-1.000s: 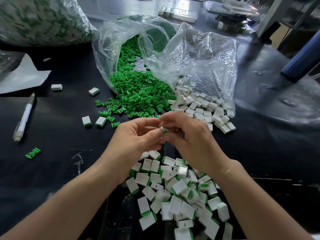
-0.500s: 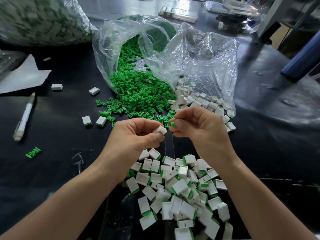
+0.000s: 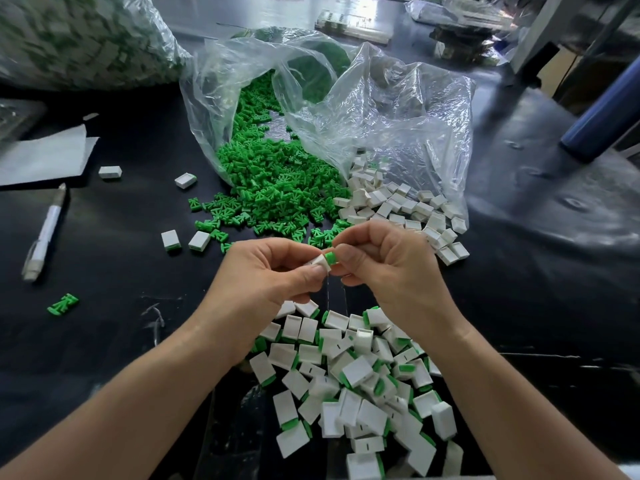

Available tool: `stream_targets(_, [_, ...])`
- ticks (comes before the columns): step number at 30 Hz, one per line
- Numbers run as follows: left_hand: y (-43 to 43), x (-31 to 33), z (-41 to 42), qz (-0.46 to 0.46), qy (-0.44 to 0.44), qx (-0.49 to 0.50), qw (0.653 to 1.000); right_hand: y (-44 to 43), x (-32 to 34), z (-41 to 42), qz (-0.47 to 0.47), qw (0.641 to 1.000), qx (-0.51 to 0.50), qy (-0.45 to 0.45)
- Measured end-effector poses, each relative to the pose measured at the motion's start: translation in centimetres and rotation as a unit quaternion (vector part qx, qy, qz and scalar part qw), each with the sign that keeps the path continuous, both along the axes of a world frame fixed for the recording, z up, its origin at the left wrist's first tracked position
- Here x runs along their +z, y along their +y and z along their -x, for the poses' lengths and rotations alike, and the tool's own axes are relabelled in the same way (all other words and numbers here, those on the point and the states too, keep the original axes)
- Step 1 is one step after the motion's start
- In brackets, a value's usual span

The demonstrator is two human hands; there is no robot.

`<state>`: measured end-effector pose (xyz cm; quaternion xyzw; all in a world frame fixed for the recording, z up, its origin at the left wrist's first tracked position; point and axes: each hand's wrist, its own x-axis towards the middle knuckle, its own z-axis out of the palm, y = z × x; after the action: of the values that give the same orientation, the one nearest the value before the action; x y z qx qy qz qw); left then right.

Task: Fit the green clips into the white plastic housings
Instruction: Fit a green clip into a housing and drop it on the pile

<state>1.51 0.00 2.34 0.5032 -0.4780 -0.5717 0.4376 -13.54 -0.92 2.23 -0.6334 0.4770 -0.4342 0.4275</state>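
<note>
My left hand (image 3: 266, 275) pinches a small white housing (image 3: 319, 263) between thumb and fingers. My right hand (image 3: 384, 268) pinches a green clip (image 3: 330, 257), whose end meets the housing's open side. Both hands hover over the black table, just in front of a heap of loose green clips (image 3: 273, 195) spilling from a clear plastic bag (image 3: 398, 109). Empty white housings (image 3: 398, 206) lie to the right of that heap. A pile of white housings with green clips in them (image 3: 356, 382) sits below my hands.
Stray housings (image 3: 185, 180) and one green clip (image 3: 64, 304) lie on the black table (image 3: 114, 271) at the left, with a white pen (image 3: 45, 233) and white paper (image 3: 45, 155). A large full bag (image 3: 79, 39) stands at back left; a blue cylinder (image 3: 602, 112) at right.
My hands were apart half a second ago, housing in the left, clip in the right. They have come together, and the clip now touches the housing's opening.
</note>
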Motion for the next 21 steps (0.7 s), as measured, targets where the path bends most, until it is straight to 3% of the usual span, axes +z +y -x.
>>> stream_targets(8, [0.11, -0.11, 0.03, 0.034, -0.061, 0.009, 0.998, 0.12, -0.26, -0.22, 0.032, 0.998, -0.006, 0.054])
stream_targets(15, [0.17, 0.15, 0.17, 0.029, -0.031, 0.001, 0.999, -0.11, -0.2, 0.48, 0.012, 0.999, 0.0, 0.041])
stream_targets(21, [0.12, 0.04, 0.11, 0.031, -0.033, -0.002, 0.999, -0.12, -0.21, 0.71, -0.012, 0.989, 0.038, 0.142])
